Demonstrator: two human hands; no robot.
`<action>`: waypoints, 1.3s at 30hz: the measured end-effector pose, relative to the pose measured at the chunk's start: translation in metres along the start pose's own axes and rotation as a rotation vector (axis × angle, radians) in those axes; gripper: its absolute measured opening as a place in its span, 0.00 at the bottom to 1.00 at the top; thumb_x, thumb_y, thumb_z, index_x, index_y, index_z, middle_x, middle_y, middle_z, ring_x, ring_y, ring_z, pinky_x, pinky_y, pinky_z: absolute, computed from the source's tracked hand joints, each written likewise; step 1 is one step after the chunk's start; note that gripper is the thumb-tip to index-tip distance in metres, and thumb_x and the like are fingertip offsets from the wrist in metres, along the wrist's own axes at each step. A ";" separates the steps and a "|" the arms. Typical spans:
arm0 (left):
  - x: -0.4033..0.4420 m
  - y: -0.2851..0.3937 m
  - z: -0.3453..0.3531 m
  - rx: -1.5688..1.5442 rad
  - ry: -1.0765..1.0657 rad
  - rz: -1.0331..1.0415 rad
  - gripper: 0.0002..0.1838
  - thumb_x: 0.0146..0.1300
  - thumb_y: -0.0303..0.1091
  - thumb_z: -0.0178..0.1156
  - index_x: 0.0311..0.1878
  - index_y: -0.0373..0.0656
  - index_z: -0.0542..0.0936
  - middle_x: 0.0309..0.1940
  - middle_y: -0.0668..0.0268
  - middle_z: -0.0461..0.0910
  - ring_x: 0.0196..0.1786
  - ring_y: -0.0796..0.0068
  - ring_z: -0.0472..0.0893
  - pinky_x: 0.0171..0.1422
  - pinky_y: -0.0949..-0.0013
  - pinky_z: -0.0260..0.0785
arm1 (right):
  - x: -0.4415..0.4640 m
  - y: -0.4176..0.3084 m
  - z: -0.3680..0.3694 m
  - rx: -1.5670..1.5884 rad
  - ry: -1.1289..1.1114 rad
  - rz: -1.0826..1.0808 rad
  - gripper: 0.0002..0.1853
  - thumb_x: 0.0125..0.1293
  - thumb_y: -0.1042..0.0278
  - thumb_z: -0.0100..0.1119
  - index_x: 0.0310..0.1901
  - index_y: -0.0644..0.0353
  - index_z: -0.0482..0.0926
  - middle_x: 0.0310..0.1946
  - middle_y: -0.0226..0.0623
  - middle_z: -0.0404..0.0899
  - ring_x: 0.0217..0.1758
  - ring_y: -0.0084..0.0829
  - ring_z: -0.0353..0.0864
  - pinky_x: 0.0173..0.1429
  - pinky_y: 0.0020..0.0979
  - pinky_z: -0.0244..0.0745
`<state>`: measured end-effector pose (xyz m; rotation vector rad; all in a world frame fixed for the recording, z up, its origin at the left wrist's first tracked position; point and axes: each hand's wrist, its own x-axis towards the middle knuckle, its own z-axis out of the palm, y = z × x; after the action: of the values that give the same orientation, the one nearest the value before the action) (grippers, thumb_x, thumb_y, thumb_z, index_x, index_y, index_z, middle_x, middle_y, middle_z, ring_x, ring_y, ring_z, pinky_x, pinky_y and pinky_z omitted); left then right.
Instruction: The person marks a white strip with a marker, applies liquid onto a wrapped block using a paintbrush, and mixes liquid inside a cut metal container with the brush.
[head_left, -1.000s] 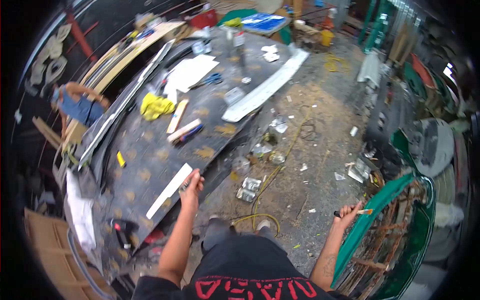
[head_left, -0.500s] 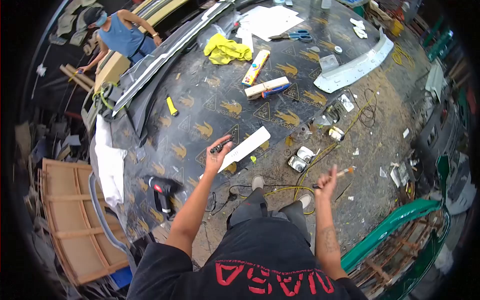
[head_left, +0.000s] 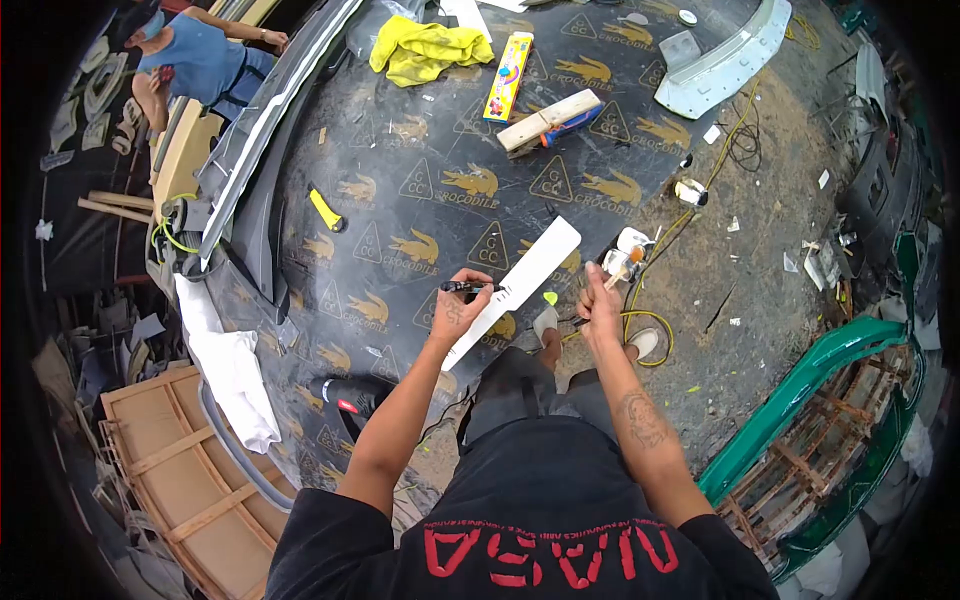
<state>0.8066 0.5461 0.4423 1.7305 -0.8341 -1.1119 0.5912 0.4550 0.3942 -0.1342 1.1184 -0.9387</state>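
Observation:
My left hand (head_left: 460, 305) is closed around a black marker pen (head_left: 458, 287). The hand rests at the edge of a long white strip (head_left: 540, 255) lying slantwise on the dark table, and a few short dark marks show on the strip close to the fingers. My right hand (head_left: 602, 308) is raised off the table's near edge. Its fingers are shut on a thin pale stick with an orange end (head_left: 637, 255); its exact kind is unclear. Partly behind my left forearm lies a black power drill (head_left: 350, 403) with a red patch.
On the table (head_left: 390, 290) are a yellow-handled tool (head_left: 325, 208), a yellow cloth (head_left: 425, 50), a colourful box (head_left: 508, 78) and a wooden block (head_left: 548, 120) with a blue tool. White cloth (head_left: 235, 370) hangs at left. A co-worker (head_left: 205, 65) stands far left. A yellow cord (head_left: 722, 150) crosses the floor.
My left hand has moved right onto the white strip with the marker pen. The right hand has come left and up, closer to the strip. The view has shifted nearer the table.

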 end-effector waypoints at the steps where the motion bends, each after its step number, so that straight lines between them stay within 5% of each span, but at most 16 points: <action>1: 0.001 0.003 0.000 0.045 -0.013 0.008 0.08 0.58 0.29 0.60 0.39 0.35 0.77 0.30 0.68 0.77 0.34 0.83 0.73 0.39 0.76 0.66 | 0.000 0.003 0.001 -0.033 -0.032 0.015 0.25 0.56 0.63 0.68 0.49 0.59 0.65 0.15 0.16 0.51 0.12 0.12 0.48 0.14 0.18 0.44; 2: 0.003 0.004 0.001 0.089 -0.024 0.017 0.09 0.59 0.29 0.61 0.39 0.35 0.77 0.30 0.68 0.77 0.34 0.83 0.74 0.39 0.75 0.66 | -0.001 0.005 0.002 -0.068 -0.066 0.030 0.29 0.55 0.63 0.69 0.53 0.62 0.63 0.15 0.16 0.51 0.12 0.12 0.48 0.14 0.18 0.44; 7: 0.006 -0.010 0.001 0.119 -0.023 0.060 0.09 0.58 0.31 0.63 0.39 0.36 0.78 0.27 0.70 0.77 0.30 0.85 0.73 0.34 0.77 0.66 | 0.004 0.020 0.007 -0.171 -0.047 0.027 0.23 0.52 0.60 0.72 0.28 0.49 0.60 0.14 0.16 0.53 0.11 0.11 0.51 0.12 0.18 0.48; 12: 0.005 -0.012 0.002 0.159 0.007 0.108 0.10 0.57 0.33 0.64 0.38 0.37 0.80 0.22 0.70 0.78 0.25 0.86 0.73 0.29 0.77 0.65 | 0.007 0.031 0.012 -0.185 -0.010 0.015 0.24 0.52 0.59 0.72 0.26 0.49 0.59 0.14 0.17 0.54 0.12 0.11 0.51 0.12 0.18 0.48; 14: 0.005 -0.014 0.000 0.201 -0.027 0.070 0.10 0.58 0.31 0.62 0.40 0.35 0.79 0.30 0.67 0.79 0.34 0.83 0.74 0.39 0.75 0.67 | 0.006 0.032 0.013 -0.249 0.021 -0.010 0.25 0.51 0.58 0.73 0.25 0.49 0.59 0.14 0.17 0.55 0.12 0.12 0.52 0.13 0.19 0.49; 18: 0.006 -0.012 0.002 0.234 0.009 0.162 0.11 0.55 0.35 0.65 0.37 0.38 0.80 0.22 0.67 0.79 0.26 0.82 0.77 0.31 0.75 0.68 | 0.002 0.038 0.024 -0.299 0.118 -0.056 0.22 0.48 0.59 0.74 0.27 0.54 0.65 0.14 0.19 0.59 0.12 0.14 0.57 0.12 0.20 0.51; 34: 0.002 0.000 -0.016 0.343 -0.151 0.079 0.11 0.53 0.35 0.64 0.35 0.37 0.80 0.24 0.67 0.79 0.28 0.82 0.74 0.34 0.75 0.67 | 0.006 0.048 0.027 -0.261 0.185 -0.100 0.25 0.46 0.57 0.75 0.36 0.58 0.68 0.21 0.23 0.67 0.14 0.16 0.62 0.13 0.19 0.56; 39: -0.002 0.001 -0.020 0.027 0.021 0.030 0.08 0.57 0.32 0.62 0.36 0.37 0.80 0.26 0.72 0.76 0.29 0.85 0.69 0.33 0.76 0.62 | -0.004 0.037 0.008 -0.184 0.130 -0.051 0.26 0.50 0.56 0.73 0.41 0.58 0.66 0.18 0.20 0.61 0.13 0.14 0.56 0.14 0.19 0.50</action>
<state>0.8245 0.5541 0.4479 1.7432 -0.8629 -1.0653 0.6186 0.4781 0.3813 -0.2558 1.3266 -0.8989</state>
